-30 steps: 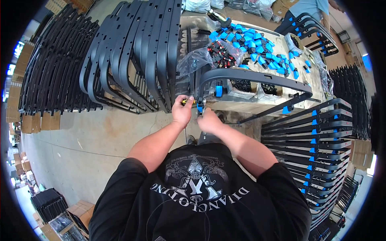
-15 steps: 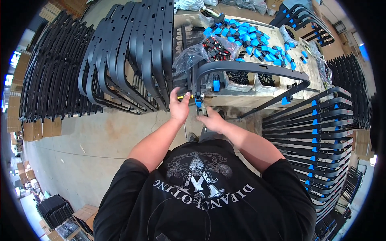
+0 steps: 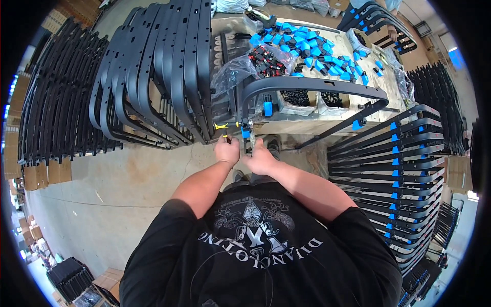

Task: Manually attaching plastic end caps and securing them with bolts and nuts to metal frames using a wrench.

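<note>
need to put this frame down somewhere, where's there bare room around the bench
Bare floor lies on the person's left, between the leaning black frames and the left hand. The bench is crowded with blue clips, bags and boxes. The stacked frames fill the right.

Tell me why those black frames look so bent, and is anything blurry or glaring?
Head view: the fisheye lens bows straight edges toward the rim, so the stacked black frames curve; the picture sits in a black circle. Light is even, with bright glare at the far right edge. Both hands, left hand and right hand, look sharp.
</note>
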Available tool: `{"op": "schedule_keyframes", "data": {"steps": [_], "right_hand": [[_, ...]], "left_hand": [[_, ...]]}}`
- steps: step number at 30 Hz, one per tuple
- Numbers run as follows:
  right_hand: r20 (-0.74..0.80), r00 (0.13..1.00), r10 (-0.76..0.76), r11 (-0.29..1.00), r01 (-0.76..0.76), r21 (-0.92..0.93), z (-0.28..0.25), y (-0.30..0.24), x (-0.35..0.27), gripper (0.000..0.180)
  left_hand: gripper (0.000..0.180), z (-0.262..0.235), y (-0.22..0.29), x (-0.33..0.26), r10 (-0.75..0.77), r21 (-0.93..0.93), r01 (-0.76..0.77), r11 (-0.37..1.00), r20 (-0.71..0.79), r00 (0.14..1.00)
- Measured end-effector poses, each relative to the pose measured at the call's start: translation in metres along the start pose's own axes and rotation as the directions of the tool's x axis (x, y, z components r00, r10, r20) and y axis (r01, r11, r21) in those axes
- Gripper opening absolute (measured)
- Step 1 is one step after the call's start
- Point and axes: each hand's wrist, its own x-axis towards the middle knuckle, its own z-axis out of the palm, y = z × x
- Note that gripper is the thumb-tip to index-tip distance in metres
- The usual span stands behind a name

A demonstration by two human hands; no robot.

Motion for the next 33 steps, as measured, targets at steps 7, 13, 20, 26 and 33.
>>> {"op": "schedule_keyframes", "data": {"steps": [7,13,20,26,33], "right_hand": [[-0.028,0.999,0.024,0.986,-0.019,0.164,0.007,0.014,0.010,0.051],[-0.072,0.959,0.273,0.500,-0.077,0.863,0.001,0.061,0.012,0.010],[0.006,0.953,0.303,0.284,-0.097,0.954,-0.050,0.145,-0.068,0.007],[-0.058,0.898,0.437,0.340,-0.104,0.935,-0.064,0.242,-0.108,0.029],[-0.223,0.894,0.390,0.665,-0.106,0.739,-0.112,0.294,-0.119,0.032]], "left_hand": [[0.025,-0.006,-0.012,0.012,-0.018,0.043,0.012,0.999,0.147,0.989],[0.026,-0.031,0.046,0.012,-0.133,-0.418,0.272,0.867,0.331,0.934],[0.045,-0.036,0.057,0.016,-0.294,-0.523,0.428,0.737,0.321,0.900],[0.033,-0.028,0.063,0.010,-0.339,-0.543,0.450,0.709,0.298,0.893],[0.015,-0.049,-0.028,0.006,-0.326,0.034,0.324,0.945,0.113,0.939]]}}
